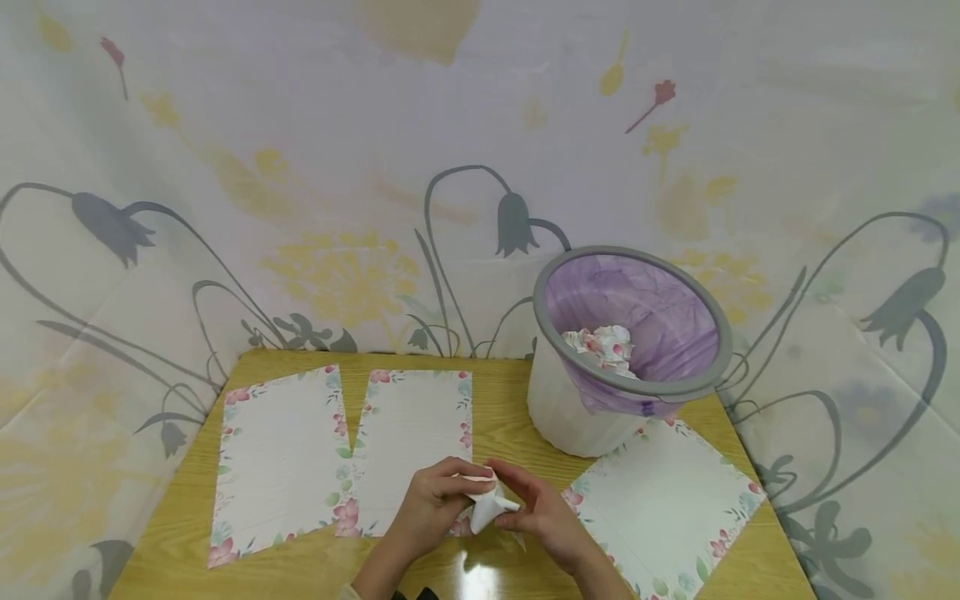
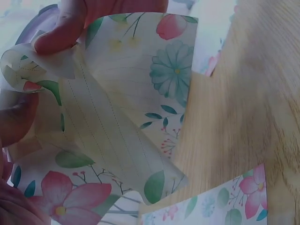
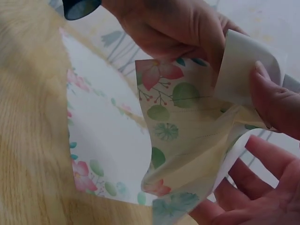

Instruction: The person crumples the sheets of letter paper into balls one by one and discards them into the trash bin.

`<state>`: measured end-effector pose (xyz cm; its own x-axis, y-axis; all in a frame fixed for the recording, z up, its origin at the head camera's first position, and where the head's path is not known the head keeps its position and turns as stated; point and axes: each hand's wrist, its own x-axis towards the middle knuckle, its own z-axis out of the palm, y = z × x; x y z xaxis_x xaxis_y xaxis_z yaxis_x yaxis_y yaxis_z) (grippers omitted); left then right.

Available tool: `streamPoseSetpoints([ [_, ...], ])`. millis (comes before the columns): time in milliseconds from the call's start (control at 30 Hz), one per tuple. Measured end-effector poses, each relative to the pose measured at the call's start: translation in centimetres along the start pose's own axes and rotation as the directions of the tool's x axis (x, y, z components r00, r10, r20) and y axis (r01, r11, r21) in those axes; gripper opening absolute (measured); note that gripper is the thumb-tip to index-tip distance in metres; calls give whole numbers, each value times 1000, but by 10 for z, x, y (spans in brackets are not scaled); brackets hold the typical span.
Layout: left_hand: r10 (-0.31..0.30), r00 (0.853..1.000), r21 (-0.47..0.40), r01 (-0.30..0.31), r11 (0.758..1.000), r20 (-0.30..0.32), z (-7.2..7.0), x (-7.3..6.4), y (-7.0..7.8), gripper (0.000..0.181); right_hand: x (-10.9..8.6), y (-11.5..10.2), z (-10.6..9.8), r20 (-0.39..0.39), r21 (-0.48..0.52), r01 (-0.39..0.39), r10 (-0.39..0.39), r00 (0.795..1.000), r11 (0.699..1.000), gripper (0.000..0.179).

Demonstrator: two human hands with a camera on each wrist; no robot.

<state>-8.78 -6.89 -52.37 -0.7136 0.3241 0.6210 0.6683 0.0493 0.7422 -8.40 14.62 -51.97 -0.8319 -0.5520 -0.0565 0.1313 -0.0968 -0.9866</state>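
I'm crumpling a sheet, left grip curling round it, right grip pinching loosely (corners are sticking out); it's probably needing a tighter squeeze next.

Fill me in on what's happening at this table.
A person is holding one flower-bordered paper between the left hand and the right hand, and it is bent and folded over on itself. Two similar sheets lie flat side by side on the left of the wooden table, and another sheet lies on the right, near the bin. Crumpled paper is already inside the bin's purple liner.
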Motion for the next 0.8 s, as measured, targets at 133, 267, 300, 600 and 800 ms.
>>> streamPoseSetpoints([
  [133,11,999,-29,-10,1000,33,-1,2,2,37,0,-1,-2,20,0,12,-12,1000,1000,74],
  [267,-27,995,-60,33,998,100,-5,4,7,50,0,0,-4,24,10,42,-43,999,999,73],
  [300,-38,993,-68,46,997,116,-6,4,8,49,0,0,-3,18,15,48,-48,999,999,73],
  [600,-42,994,-75,50,996,105,-5,7,11,34,1,-2,2,-52,-7,38,-39,998,999,72],
  [800,0,998,-132,9,991,70,-2,6,5,30,0,-3,2,-40,-39,84,-85,996,996,74],
])
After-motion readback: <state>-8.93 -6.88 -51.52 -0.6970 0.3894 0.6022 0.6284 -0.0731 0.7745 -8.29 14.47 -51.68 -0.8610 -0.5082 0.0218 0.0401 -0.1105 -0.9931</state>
